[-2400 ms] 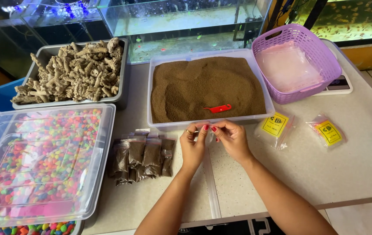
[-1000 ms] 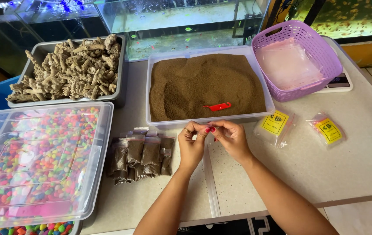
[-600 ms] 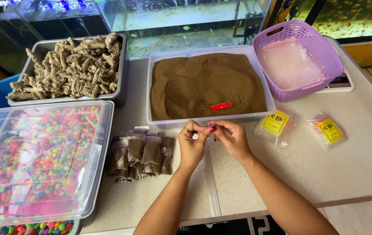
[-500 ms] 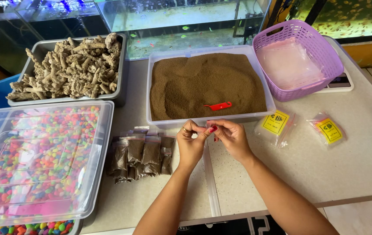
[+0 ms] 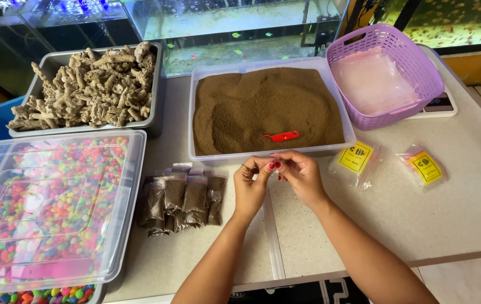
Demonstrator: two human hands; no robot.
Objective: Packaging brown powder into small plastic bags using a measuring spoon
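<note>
My left hand [image 5: 250,186] and my right hand [image 5: 302,177] meet in front of a clear tub [image 5: 193,112] of fine brown granules. The fingertips of both hands pinch together on a small clear bag that is barely visible between them. A red scoop [image 5: 281,136] lies on the granules just beyond my fingers. To the left of my left hand lies a pile of small bags filled with brown granules [image 5: 181,197].
Two clear packets with yellow labels [image 5: 356,157] [image 5: 425,167] lie to the right. A purple basket [image 5: 420,73] holds clear bags, beside a scale [image 5: 440,106]. At the left are a tray of coral pieces [image 5: 91,90] and a lidded box of coloured pebbles [image 5: 54,202]. Aquariums [image 5: 235,28] stand behind.
Both hands have stayed together at the same spot, with only small finger movements on the bag. The view has shifted slightly.
</note>
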